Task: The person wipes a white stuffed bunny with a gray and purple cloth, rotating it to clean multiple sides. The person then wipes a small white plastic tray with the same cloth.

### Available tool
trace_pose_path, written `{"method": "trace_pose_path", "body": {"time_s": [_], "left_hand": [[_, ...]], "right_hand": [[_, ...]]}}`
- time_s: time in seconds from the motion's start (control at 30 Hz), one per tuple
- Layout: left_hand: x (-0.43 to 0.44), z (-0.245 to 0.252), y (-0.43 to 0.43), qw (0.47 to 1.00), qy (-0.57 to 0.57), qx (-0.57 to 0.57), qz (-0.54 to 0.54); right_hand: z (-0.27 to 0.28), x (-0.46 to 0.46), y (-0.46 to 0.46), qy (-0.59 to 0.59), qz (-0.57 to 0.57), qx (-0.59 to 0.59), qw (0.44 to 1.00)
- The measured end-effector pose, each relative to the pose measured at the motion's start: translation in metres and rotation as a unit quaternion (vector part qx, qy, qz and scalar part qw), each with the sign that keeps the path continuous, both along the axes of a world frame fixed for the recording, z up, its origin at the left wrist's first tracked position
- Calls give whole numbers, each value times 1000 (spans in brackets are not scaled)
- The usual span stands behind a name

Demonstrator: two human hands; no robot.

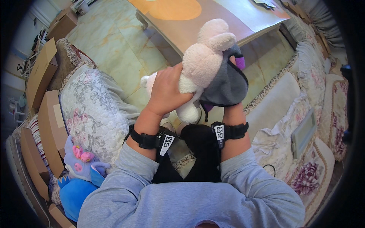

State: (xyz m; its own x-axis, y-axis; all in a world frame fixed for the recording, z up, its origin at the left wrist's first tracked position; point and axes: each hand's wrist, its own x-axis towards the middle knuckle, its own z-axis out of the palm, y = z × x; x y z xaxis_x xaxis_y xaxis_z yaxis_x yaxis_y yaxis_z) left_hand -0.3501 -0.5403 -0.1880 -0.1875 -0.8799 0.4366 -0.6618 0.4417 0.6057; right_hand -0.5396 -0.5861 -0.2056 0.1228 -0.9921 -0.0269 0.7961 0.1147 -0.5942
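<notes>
My left hand (168,88) grips a pale pink and white plush rabbit (201,64) around its body, with the ears toward the table. Against the rabbit's right side lies a dark grey fleece piece (226,82) with black edging and a purple tab. My right hand (232,61) is mostly hidden behind or inside this grey cloth; a fingertip shows near the purple tab. Whether its fingers close on the cloth cannot be seen. Both hands are raised above my knees. I wear black straps with coded tags on both forearms.
Ahead stands a low table (176,25) on a marble-patterned floor. To the left are a quilted floral seat cover (91,105), open cardboard boxes (48,128), a blue-lilac plush toy (82,165) and a bright blue plush (77,196). A flat framed object (304,134) rests on the right sofa.
</notes>
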Motion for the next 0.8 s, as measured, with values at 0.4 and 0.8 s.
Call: {"method": "trace_pose_path", "body": {"time_s": [0.4,0.8], "left_hand": [[4,-11,-2,929,289,208,-104],[-2,-19,-3,877,434,197,-61]], "right_hand": [[-6,-5,4,81,22,-46,995],[-4,6,11,126,-40,-111,985]]}}
